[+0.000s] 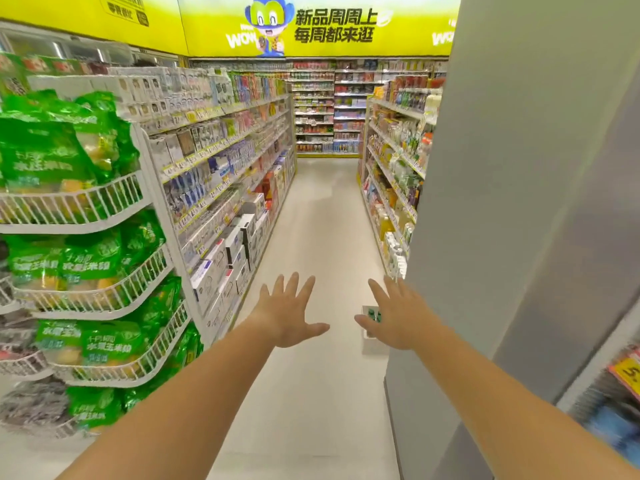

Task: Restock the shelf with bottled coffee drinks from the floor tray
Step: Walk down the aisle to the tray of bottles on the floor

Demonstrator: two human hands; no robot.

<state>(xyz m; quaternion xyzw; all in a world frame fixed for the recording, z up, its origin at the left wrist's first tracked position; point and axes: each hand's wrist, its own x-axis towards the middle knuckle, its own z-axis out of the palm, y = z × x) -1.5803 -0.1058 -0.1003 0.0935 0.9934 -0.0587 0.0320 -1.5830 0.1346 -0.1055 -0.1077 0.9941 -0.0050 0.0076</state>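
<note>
from the head camera, the left hand (289, 315) and right hand (398, 317) reach out palm-down over the pale aisle floor (311, 393), fingers spread wide and holding nothing. the white floor tray (370, 327) of green-capped bottles (374, 315) sits ahead, half hidden behind the right hand by the grey pillar (502, 237). a yellow banner (398, 26) reads "新品周周上 每周都来逛" and "wow".

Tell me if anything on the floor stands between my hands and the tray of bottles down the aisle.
Nothing visible does. The pale aisle floor is bare up to the white floor tray of green-capped bottles, which sits beside the grey pillar. The open right hand partly covers it in this view; the open left hand is apart from it.
</note>
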